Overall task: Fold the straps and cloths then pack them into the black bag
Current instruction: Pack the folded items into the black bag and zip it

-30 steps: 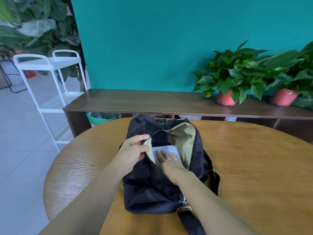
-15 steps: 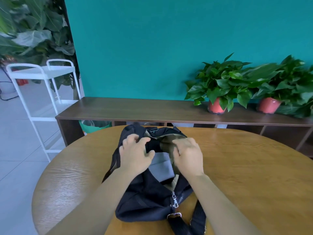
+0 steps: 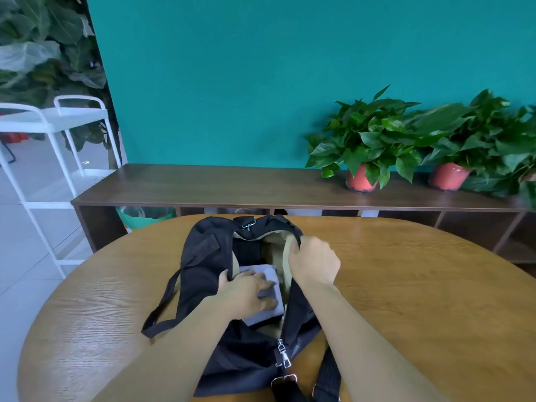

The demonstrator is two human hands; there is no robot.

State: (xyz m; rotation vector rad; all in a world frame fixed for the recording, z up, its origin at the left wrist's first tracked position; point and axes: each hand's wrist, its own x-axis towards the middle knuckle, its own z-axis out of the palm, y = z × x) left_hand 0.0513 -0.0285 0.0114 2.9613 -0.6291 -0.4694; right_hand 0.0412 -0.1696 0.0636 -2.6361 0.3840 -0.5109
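Two hands on the job, both at the black bag [image 3: 207, 256], which sits mid-frame on the round wooden table [image 3: 420, 300] with its top gaping and tan lining showing. The right hand [image 3: 314, 262] has its fingers curled tight round the right rim of the opening. The left hand [image 3: 246, 291] is down inside the bag, fingers laid out pretty flat and spread on top of a folded grey cloth [image 3: 274, 278], pressing rather than grabbing as far as I can see. The cloth lies in the bag's mouth, near end poking up a bit. There's something dark deeper in, can't tell what. A black strap [image 3: 327, 375] trails off the bottom edge beside a metal clip [image 3: 282, 355]. Upper right: potted plants [image 3: 368, 140] on a long brown sideboard [image 3: 232, 184].
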